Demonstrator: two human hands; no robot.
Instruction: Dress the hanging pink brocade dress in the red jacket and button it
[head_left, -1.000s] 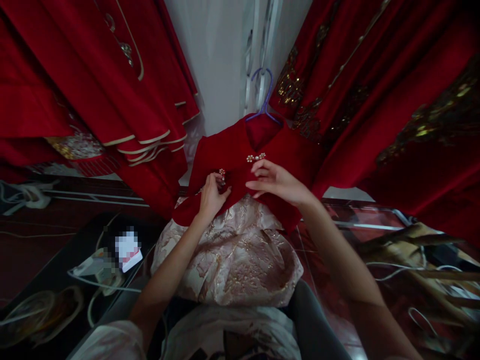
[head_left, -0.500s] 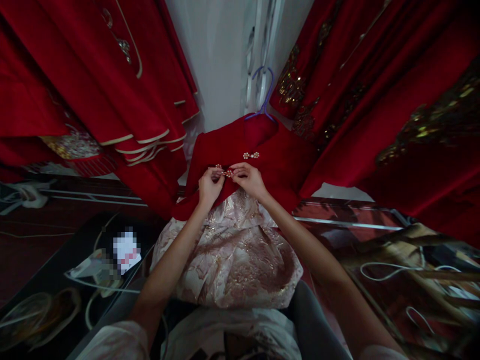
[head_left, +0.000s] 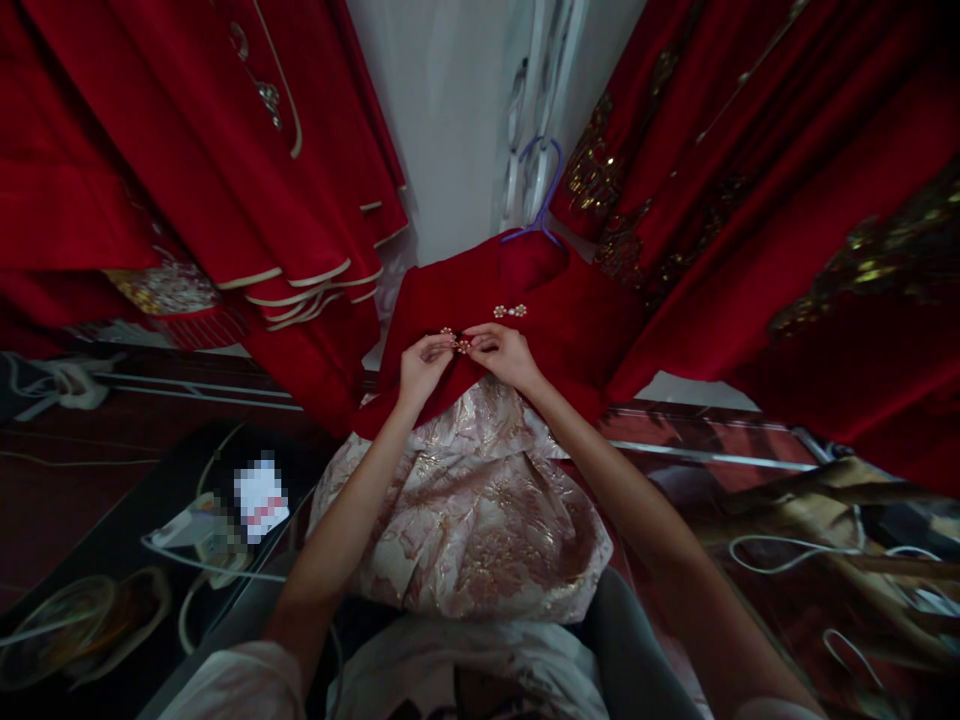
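A red jacket (head_left: 577,325) on a purple hanger (head_left: 555,185) spreads out ahead of me. Below it, a pale pink and gold brocade skirt (head_left: 487,530) covers my lap. My left hand (head_left: 422,372) and my right hand (head_left: 510,357) meet at the jacket's front. Between their fingertips is a small flower-shaped beaded clasp (head_left: 463,346), pinched from both sides and partly hidden by the fingers. Higher on the jacket lies a similar clasp (head_left: 510,311), its two flowers joined. I cannot tell whether the lower clasp is fastened.
Red garments with pale trim (head_left: 300,280) hang at the left, and gold-sequined red garments (head_left: 750,250) at the right. A black surface (head_left: 150,510) at left holds cables and a clear round container (head_left: 64,625). A white cable (head_left: 780,555) lies among clutter at right.
The whole view has shifted a little, so things appear slightly farther right. Both hands stay at the lower clasp, with the left fingers a bit straighter.
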